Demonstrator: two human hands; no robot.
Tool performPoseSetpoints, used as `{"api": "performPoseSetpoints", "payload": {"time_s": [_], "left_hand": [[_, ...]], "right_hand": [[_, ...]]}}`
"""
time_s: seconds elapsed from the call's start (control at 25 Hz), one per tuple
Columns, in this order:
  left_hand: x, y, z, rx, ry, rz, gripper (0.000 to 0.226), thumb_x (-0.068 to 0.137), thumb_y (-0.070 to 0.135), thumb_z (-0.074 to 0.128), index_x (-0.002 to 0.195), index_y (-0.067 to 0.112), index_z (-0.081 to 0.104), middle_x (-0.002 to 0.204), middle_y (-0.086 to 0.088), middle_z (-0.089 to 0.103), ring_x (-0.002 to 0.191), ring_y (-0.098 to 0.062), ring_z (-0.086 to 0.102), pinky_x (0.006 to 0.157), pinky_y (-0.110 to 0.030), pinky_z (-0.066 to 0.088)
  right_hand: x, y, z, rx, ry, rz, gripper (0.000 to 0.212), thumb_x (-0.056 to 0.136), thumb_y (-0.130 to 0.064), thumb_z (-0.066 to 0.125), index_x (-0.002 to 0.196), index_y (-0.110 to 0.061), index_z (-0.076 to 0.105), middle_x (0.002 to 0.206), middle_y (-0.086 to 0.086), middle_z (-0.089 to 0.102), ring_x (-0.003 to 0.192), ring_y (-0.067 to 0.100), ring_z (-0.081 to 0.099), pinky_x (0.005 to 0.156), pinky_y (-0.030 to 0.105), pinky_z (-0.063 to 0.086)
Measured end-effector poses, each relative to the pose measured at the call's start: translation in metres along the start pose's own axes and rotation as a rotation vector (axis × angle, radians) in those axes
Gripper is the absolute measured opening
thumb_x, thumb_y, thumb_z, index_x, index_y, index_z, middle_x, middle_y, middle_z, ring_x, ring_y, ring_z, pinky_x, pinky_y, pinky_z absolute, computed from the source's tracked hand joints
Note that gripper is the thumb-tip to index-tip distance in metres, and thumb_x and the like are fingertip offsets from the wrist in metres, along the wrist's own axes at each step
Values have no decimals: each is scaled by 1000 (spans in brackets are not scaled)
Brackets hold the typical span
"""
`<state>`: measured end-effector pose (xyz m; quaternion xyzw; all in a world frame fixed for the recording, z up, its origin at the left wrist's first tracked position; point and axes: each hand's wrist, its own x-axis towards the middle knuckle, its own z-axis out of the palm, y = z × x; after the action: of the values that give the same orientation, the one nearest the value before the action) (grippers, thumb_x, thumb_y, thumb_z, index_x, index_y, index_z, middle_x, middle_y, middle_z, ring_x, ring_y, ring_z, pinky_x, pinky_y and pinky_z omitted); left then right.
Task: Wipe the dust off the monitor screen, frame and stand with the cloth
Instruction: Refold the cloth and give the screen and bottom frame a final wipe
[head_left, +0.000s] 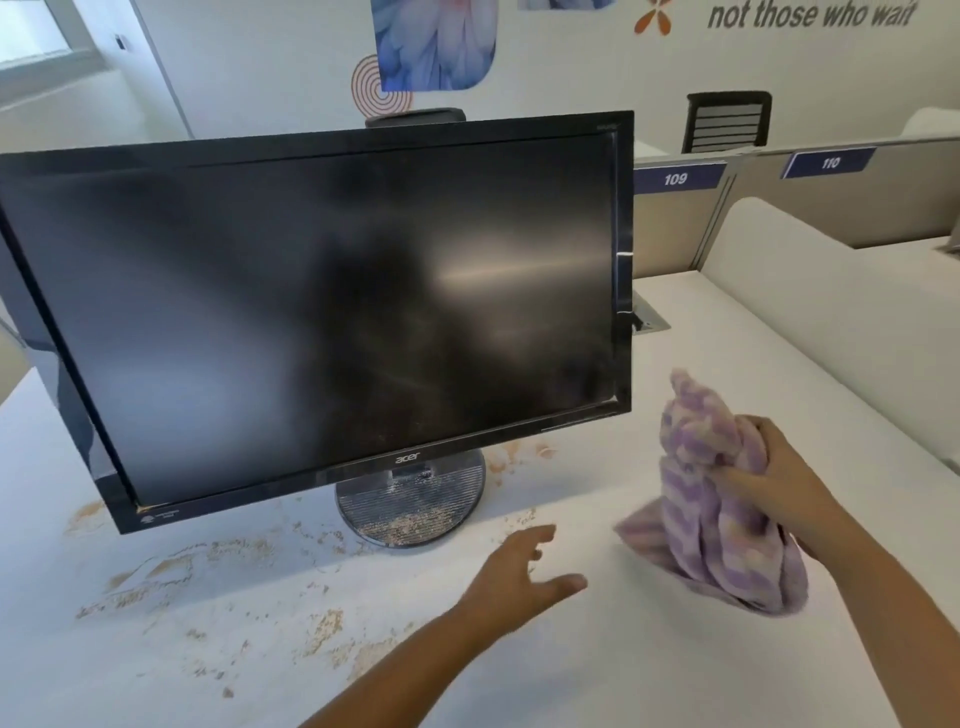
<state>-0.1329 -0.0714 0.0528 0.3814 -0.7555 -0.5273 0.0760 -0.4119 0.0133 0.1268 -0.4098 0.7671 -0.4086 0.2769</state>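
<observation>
A white desk (649, 649) fills the lower part of the head view, and from about nine o'clock to the centre stands a black Acer monitor (322, 312), turned a little so its left edge sits nearer the viewer. Its dark screen (260, 291) is switched off and shows faint streaks and a smear of glare toward two o'clock. The glossy frame (363, 140) runs all round it, with the brand mark on the bottom edge. Beneath, at roughly six o'clock of the monitor, the round ribbed stand (410, 512) rests on the desk, its front speckled with pale grit. Brownish dust (171, 569) lies scattered over the desk from eight o'clock across to the stand's foot.

Just right of the stand, the left hand (511, 574) hovers low over the desk with fingers straight and spread, thumb out to the side; its grip is loose and has hold of nothing. Further on, at about four o'clock, the right hand (779, 483) has its grip closed round a bunched purple-and-cream checked cloth (717, 499), which is lifted, one end poking upward and the rest hanging down near the desk. The cloth is apart from the monitor, near its lower right corner.

Behind, at one to two o'clock, low partitions carry blue tags reading 109 (675, 179) and 110 (830, 163), with a black chair back (727, 122) past them.
</observation>
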Motion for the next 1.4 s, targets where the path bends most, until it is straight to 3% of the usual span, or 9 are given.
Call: {"api": "performPoseSetpoints", "payload": {"time_s": [0.12, 0.24, 0.32, 0.4, 0.6, 0.76, 0.92, 1.2, 1.4], "left_hand": [[20, 57, 17, -167, -150, 132, 72, 76, 45, 68, 134, 43, 25, 146, 13, 34, 116, 1, 42, 83, -7, 39], [34, 93, 27, -313, -104, 283, 60, 77, 23, 72, 121, 42, 34, 125, 17, 48, 101, 7, 53, 79, -8, 48], [35, 100, 30, -164, 20, 237, 46, 77, 28, 71, 113, 38, 43, 110, 16, 51, 86, 1, 57, 74, -10, 49], [36, 93, 29, 11, 143, 147, 42, 81, 36, 65, 119, 26, 50, 120, 9, 51, 96, -8, 55, 81, -16, 46], [31, 78, 19, -246, 12, 31, 43, 87, 41, 56, 124, 22, 44, 134, 2, 48, 119, -20, 50, 95, -30, 43], [27, 85, 11, -154, 201, 112, 88, 72, 46, 70, 140, 31, 17, 151, 8, 22, 135, -15, 31, 107, -34, 33], [29, 101, -14, -234, 51, 421, 57, 76, 23, 73, 123, 33, 43, 124, 7, 54, 112, -7, 54, 89, -16, 46], [20, 104, -14, -274, 70, 266, 20, 82, 26, 66, 98, 14, 67, 94, -3, 69, 90, -22, 66, 82, -32, 54], [17, 108, -8, -36, -115, 237, 23, 83, 24, 66, 99, 8, 69, 97, -7, 70, 90, -21, 66, 82, -27, 53]], "right_hand": [[-21, -21, -5, 251, -104, -110, 52, 76, -19, 78, 121, -13, 52, 119, 7, 63, 112, 18, 60, 95, 37, 48], [-31, -29, 10, 187, -106, -90, 35, 73, -27, 81, 102, -20, 62, 98, -2, 71, 97, 11, 66, 76, 19, 52], [-34, -33, 19, 49, -7, -59, 26, 76, -25, 78, 97, -17, 65, 91, 0, 72, 92, 18, 68, 72, 23, 55], [-31, -33, 18, -76, 89, -51, 27, 77, -32, 75, 91, -13, 63, 85, 5, 70, 84, 24, 67, 72, 33, 53], [-30, -56, 11, -3, 176, -63, 45, 69, -63, 54, 66, -18, 50, 62, -6, 55, 56, 7, 51, 47, 11, 35], [-25, -69, 6, 131, -90, -77, 52, 70, -63, 50, 92, -18, 60, 86, -1, 64, 75, 11, 62, 64, 17, 45], [-30, -77, 0, 231, -297, -156, 32, 79, -52, 56, 92, -23, 65, 88, 3, 69, 75, 15, 66, 63, 21, 52], [-28, -84, -56, 26, 33, -443, 6, 85, -37, 57, 84, -33, 60, 69, -10, 69, 55, 1, 56, 50, 10, 44], [7, -62, -78, -65, 171, -223, 7, 89, -27, 64, 84, -32, 64, 79, 8, 72, 63, 15, 60, 58, 24, 48]]}}
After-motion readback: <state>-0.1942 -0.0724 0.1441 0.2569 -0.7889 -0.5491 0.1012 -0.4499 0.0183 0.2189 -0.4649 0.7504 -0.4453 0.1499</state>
